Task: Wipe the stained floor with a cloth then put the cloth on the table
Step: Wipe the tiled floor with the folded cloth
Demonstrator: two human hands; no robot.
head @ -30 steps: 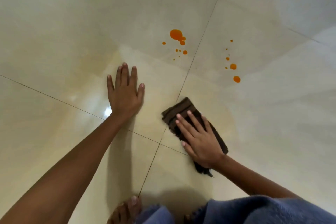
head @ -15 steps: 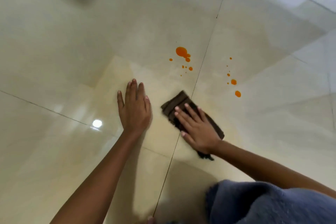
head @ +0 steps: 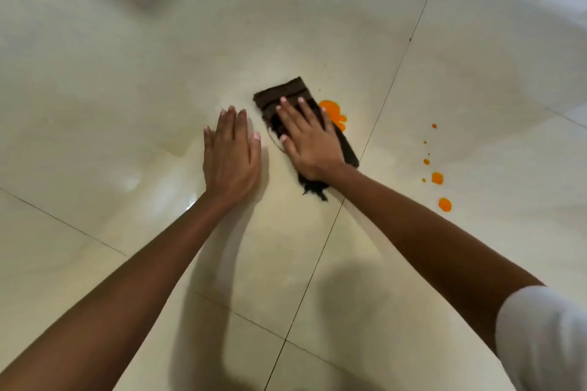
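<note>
Hands lie flat, outstretched: right hand [head: 309, 143] presses cloth [head: 286, 94] against orange stain [head: 330, 108], left hand [head: 232, 152] rests on floor [head: 127, 73].

Our right hand [head: 309, 144] is pressing flat on the brown cloth [head: 286, 94], and our left hand [head: 230, 152] lies flat on the tile floor [head: 127, 73] just beside it at 9 o'clock. The big orange splat [head: 332, 109] touches the cloth at 3 o'clock, with smaller drops [head: 437, 178] farther out that way.

Glossy tile, matt cloth

The floor [head: 133, 79] is smooth, polished cream tile that mirrors light and shadows. The cloth [head: 286, 95] is dark brown woven fabric, matt, frayed at its near end. The orange stain [head: 332, 109] looks wet and shiny.
</note>
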